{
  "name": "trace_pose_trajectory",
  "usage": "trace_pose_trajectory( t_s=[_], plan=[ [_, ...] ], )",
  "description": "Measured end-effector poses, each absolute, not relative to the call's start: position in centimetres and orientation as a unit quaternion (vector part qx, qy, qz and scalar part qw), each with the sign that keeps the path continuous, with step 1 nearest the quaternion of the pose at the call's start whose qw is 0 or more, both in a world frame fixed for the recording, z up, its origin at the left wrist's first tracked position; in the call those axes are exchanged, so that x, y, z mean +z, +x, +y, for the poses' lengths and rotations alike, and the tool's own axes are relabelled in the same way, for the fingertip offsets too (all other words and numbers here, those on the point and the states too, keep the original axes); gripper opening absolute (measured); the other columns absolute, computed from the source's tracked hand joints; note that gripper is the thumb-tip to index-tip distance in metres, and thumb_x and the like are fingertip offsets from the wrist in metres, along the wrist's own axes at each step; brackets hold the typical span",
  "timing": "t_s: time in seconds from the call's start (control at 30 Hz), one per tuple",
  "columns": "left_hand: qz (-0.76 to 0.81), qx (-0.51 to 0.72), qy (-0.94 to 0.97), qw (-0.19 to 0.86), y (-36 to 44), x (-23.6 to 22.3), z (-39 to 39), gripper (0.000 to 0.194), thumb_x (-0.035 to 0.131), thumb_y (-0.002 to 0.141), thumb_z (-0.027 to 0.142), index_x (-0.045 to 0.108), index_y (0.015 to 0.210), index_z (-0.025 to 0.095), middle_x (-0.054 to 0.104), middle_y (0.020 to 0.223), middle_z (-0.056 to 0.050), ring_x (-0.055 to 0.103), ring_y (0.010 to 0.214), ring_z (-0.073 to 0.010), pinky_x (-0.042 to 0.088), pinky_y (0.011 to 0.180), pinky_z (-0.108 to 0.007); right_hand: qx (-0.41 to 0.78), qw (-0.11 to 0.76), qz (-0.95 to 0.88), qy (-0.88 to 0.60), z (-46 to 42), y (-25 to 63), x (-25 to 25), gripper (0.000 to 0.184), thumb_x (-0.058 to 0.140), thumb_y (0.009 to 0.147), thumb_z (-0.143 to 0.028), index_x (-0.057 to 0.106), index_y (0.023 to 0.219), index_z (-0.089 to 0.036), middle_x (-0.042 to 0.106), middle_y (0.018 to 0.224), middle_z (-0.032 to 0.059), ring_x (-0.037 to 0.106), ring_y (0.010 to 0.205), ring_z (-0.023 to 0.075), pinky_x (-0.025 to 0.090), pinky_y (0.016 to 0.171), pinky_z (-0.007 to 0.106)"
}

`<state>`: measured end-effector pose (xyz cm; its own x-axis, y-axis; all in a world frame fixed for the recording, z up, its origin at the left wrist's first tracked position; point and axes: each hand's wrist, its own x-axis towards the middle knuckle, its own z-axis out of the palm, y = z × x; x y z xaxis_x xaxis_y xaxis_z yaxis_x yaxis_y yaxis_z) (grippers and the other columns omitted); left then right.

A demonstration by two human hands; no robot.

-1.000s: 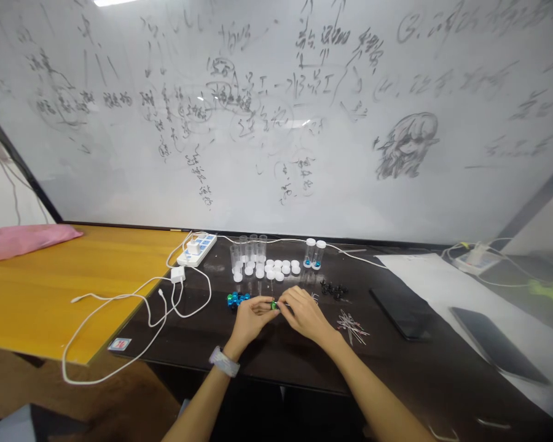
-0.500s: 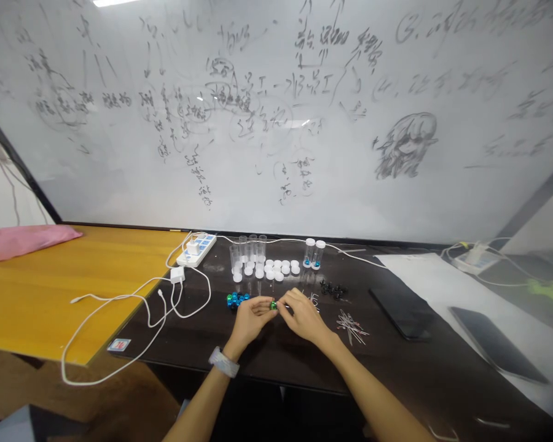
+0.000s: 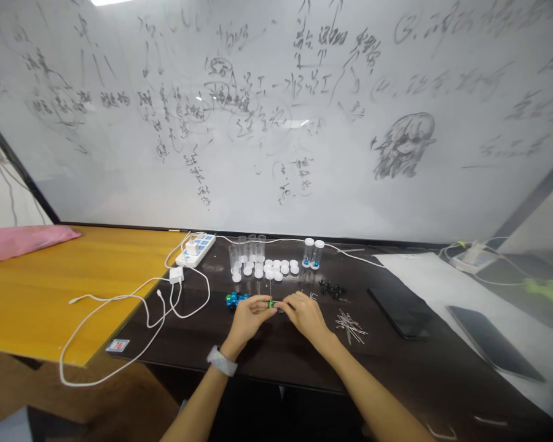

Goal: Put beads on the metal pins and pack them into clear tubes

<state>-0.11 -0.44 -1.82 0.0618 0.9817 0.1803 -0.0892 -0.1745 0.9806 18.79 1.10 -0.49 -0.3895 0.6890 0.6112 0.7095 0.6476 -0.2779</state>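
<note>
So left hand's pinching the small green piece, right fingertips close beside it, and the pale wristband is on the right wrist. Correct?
Not quite: the pale wristband is on the left wrist, as the head view shows. The rest stands: left hand pinching the small green piece, right hand with its fingertips close beside it.

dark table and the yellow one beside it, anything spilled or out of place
No spill shows. The white cable looks untidy: a loop hangs past the front edge of the yellow table, where it might snag. Thin rods lie crisscrossed near the right hand.
</note>
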Motion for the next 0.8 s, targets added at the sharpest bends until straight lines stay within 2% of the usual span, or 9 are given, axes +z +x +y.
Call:
trace_pose_trajectory(
  t_s=[0.1, 0.27, 0.37, 0.5, 0.63, 0.8],
  plan=[
    [0.418, 0.554, 0.524, 0.493, -0.08, -1.77, -0.4, 0.041, 0.088, 0.062, 0.029, 0.074, 0.097, 0.014, 0.079, 0.087, -0.012, 0.075, 0.085, -0.0269, 0.058, 0.08, -0.036, 0.012, 0.381, -0.84, -0.388, 1.13, 18.88, -0.44, 0.039, 0.043, 0.103, -0.04, 0.07, 0.083, -0.02, 0.07, 0.076, 0.0054, 0.061, 0.071, 0.0194, 0.045, 0.069, 0.029],
    [0.434, 0.566, 0.497, 0.494, -0.03, -1.36, -0.61, 0.039, 0.088, 0.061, 0.03, 0.075, 0.094, 0.015, 0.076, 0.077, -0.007, 0.073, 0.076, -0.0223, 0.057, 0.072, -0.03, 0.069, 0.42, -0.838, -0.342, 1.09, 19.08, -0.28, 0.031, 0.038, 0.105, -0.033, 0.065, 0.113, -0.019, 0.07, 0.093, 0.0085, 0.064, 0.083, 0.0215, 0.05, 0.075, 0.033],
    [0.43, 0.564, 0.491, 0.506, -0.05, -1.29, -0.67, 0.038, 0.089, 0.061, 0.029, 0.075, 0.093, 0.015, 0.075, 0.075, -0.006, 0.072, 0.075, -0.0203, 0.055, 0.071, -0.029, 0.097, 0.436, -0.815, -0.369, 1.06, 19.13, -0.28, 0.023, 0.043, 0.104, -0.032, 0.063, 0.106, -0.021, 0.069, 0.092, 0.0062, 0.064, 0.081, 0.0202, 0.05, 0.075, 0.032],
    [0.423, 0.563, 0.483, 0.52, -0.08, -1.35, -0.67, 0.036, 0.089, 0.06, 0.026, 0.074, 0.091, 0.015, 0.073, 0.072, -0.004, 0.069, 0.071, -0.0173, 0.053, 0.069, -0.026, 0.075, 0.44, -0.804, -0.392, 0.96, 19.13, -0.01, 0.021, 0.05, 0.101, -0.033, 0.064, 0.09, -0.022, 0.068, 0.085, 0.0044, 0.062, 0.08, 0.021, 0.047, 0.075, 0.033],
    [0.414, 0.566, 0.482, 0.525, -0.17, -1.56, -0.58, 0.034, 0.089, 0.059, 0.023, 0.073, 0.088, 0.016, 0.07, 0.069, -0.001, 0.066, 0.067, -0.0145, 0.051, 0.066, -0.024, 0.055, 0.451, -0.809, -0.374, 0.82, 19.07, 0.17, 0.02, 0.053, 0.1, -0.031, 0.065, 0.086, -0.022, 0.067, 0.085, 0.0045, 0.06, 0.083, 0.0213, 0.046, 0.077, 0.033],
    [0.407, 0.568, 0.497, 0.515, -0.36, -1.88, -0.4, 0.032, 0.087, 0.06, 0.02, 0.073, 0.088, 0.017, 0.067, 0.068, 0.001, 0.064, 0.066, -0.0133, 0.049, 0.065, -0.023, 0.046, 0.452, -0.814, -0.363, 0.69, 18.97, -0.18, 0.022, 0.053, 0.1, -0.032, 0.064, 0.084, -0.021, 0.065, 0.08, 0.0047, 0.057, 0.078, 0.0201, 0.045, 0.073, 0.033]
  ],
)
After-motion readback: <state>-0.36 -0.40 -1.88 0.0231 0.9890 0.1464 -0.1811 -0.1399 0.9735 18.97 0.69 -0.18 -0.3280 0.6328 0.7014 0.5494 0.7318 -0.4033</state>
